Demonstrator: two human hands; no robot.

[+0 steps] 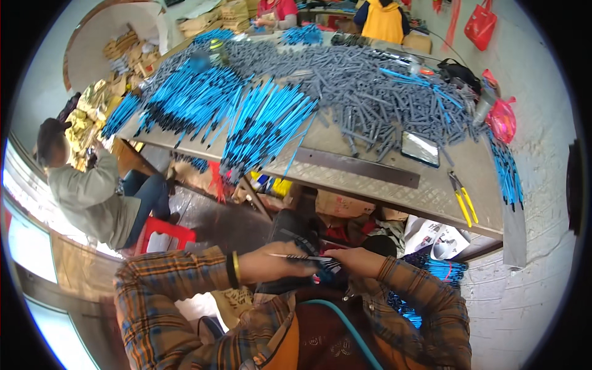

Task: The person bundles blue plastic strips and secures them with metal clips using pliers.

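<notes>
My left hand (pixel 266 265), with a yellow band at its wrist, is closed in front of my body. From its fingers a thin pale stick-like piece (pixel 300 256) points toward my right hand. My right hand (pixel 361 261) is closed too, its fingertips at a small dark piece with light stripes (pixel 332 264) between the hands. Blur and the fingers hide what exactly these pieces are. Both hands are below the near edge of a table (pixel 370 176), over my lap. On that table lie blue rods with black ends (pixel 265 123) and a big heap of grey tubes (pixel 382 86).
Yellow-handled pliers (pixel 462 200), a phone (pixel 420 149) and a flat metal bar (pixel 354 166) lie near the table's front edge. At left a person in a grey-green jacket (pixel 92 191) sits on a red stool (pixel 163 234). Bundled blue rods (pixel 445 271) stand low at right.
</notes>
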